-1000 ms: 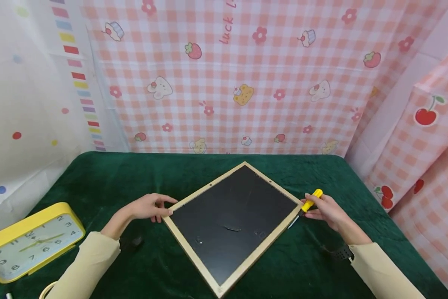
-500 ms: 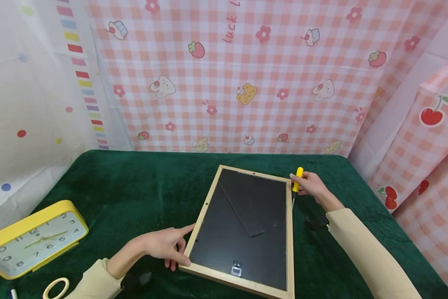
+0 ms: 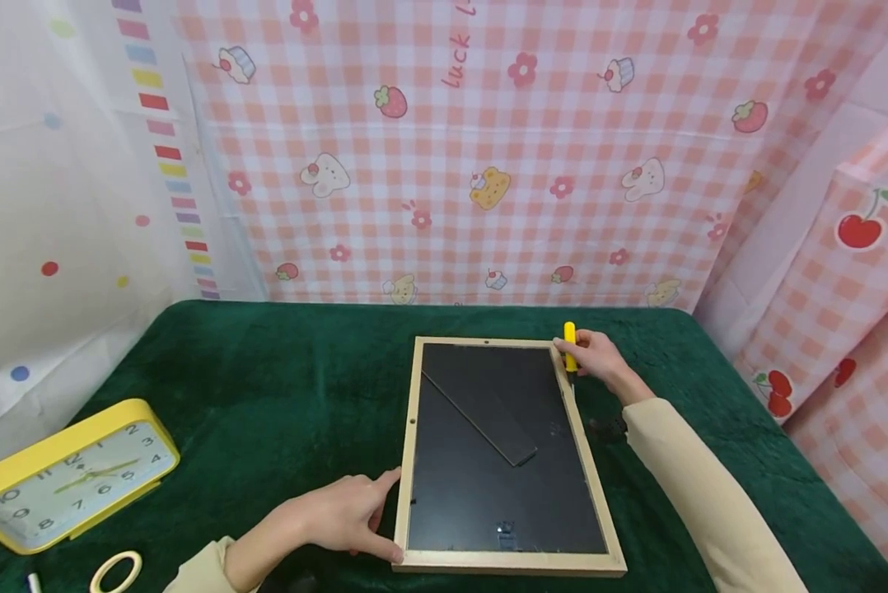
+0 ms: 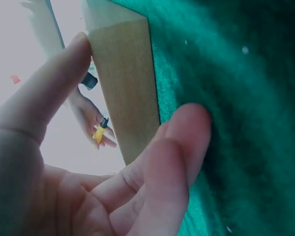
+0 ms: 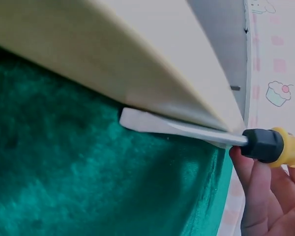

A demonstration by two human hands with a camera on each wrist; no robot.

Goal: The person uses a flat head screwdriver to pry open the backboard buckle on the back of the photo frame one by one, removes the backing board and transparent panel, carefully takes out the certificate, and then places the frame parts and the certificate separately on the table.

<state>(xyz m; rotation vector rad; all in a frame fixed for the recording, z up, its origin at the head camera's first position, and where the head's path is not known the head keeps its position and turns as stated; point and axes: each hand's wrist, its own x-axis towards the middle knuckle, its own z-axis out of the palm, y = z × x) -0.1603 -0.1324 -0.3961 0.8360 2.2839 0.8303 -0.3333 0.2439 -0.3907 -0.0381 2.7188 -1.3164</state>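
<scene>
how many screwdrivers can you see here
1: the yellow-handled screwdriver, held in the right hand alongside the right edge of the wooden frame, near its far corner. Others may be hidden or cut off.

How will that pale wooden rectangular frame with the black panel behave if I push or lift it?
The pale wooden rectangular frame should stay stiff when lifted, judging by its thick, straight sides. Lying broad side down on the dark green plush cloth, it seems unlikely to roll or tip. Its flat black panel looks glossy, so it may feel slippery.
</scene>
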